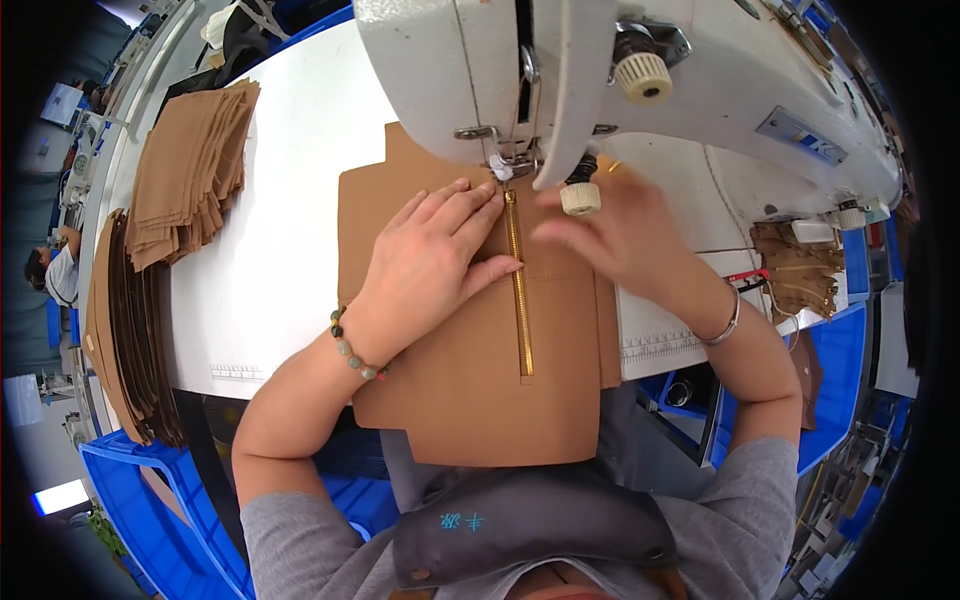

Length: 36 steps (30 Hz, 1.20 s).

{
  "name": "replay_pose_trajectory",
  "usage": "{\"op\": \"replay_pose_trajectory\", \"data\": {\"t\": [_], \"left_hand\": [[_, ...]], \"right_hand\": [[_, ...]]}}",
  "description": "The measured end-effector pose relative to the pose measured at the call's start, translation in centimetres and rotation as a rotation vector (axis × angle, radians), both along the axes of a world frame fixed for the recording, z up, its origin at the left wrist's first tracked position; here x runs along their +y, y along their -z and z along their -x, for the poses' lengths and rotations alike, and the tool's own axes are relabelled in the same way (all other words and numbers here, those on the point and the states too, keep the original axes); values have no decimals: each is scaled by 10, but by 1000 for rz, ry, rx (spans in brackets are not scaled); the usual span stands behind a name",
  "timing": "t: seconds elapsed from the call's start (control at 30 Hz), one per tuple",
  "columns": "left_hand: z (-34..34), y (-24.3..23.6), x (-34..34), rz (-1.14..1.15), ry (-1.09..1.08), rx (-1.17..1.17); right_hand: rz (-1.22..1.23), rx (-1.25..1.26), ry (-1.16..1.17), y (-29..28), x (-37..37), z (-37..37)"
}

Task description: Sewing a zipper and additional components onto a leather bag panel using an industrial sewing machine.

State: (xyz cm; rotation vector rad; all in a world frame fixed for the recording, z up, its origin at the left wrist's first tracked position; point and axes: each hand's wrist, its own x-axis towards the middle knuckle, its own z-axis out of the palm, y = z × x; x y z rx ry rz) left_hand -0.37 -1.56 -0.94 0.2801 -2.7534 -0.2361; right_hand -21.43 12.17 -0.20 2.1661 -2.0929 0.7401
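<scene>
A brown flat panel (460, 400), leather-like, with notched corners lies on the sewing machine's bed and overhangs its front edge. A gold metal zipper (524, 320) runs lengthwise in a slot near its middle, its upper end close under the presser foot (508, 170). My left hand (430, 245) rests flat on the panel left of the zipper, open, with fingers toward the foot and thumb tip at the zipper's teeth. On the right, my right hand (625, 235) hovers beside the foot, slightly blurred, thumb apart from the fingers; a cream knob (580, 198) partly hides it.
The white machine head (450, 80) overhangs the work. Stacked brown pieces (190, 165) and darker panels (125, 330) lie at the left. Zippers (800, 275) are bundled at the right. Blue bins (160, 510) stand below. A person (62, 265) sits far left.
</scene>
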Motion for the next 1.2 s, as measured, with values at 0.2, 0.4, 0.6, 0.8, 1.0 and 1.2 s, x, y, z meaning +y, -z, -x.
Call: {"op": "replay_pose_trajectory", "data": {"t": [0.2, 0.4, 0.6, 0.8, 1.0, 1.2], "left_hand": [[-12, -4, 8, -53, -10, -47], [-11, -8, 11, -67, 13, -59], [-11, -11, 11, -51, 25, -113], [-11, -11, 11, -48, 15, -113], [-4, -6, 1, -11, 14, -72], [-1, -3, -3, -4, 20, -34]], "right_hand": [[-11, 114, -214, 16, 4, -7], [14, 130, -223, 13, 5, -12], [23, 180, -211, 11, 6, -14], [16, 205, -187, 12, 6, -16], [42, 194, -171, 17, -1, -10], [69, 250, -167, 17, -3, -9]]}}
